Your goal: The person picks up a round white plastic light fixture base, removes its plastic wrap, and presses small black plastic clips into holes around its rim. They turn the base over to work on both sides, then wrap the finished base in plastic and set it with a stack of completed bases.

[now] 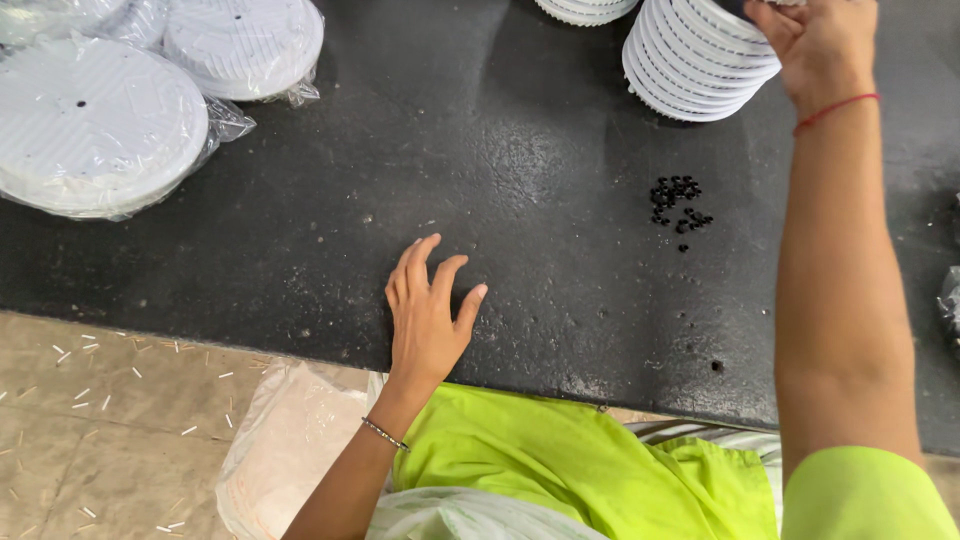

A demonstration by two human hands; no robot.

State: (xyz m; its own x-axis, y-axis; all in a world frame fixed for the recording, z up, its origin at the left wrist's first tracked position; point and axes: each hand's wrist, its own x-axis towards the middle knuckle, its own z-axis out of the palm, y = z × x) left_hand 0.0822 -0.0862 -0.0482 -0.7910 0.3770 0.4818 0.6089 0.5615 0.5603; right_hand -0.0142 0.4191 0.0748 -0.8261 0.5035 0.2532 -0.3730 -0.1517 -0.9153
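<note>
I see my right hand stretched out to the far stack of white ribbed discs, fingers curled over its top right edge and touching the uppermost disc; whether they have actually pinched one I cannot tell, since the fingertips run out of the top of the view. My left hand lies flat on the black table near its front edge, fingers spread and holding nothing.

As I judge it, the work is at an early or middle point: the stack under my right hand is loose and unwrapped, leaning to the right, and no single disc lies in front of me. A small heap of black beads sits untouched on the table between the stack and my right forearm, with a few strays nearer the edge.

Packages: 2 clear plastic bags of the same white discs lie at the far left, 1 large and near, 1 smaller behind it, both closed. A pale bag rests on the floor by my knee. I see no labels or signs.
</note>
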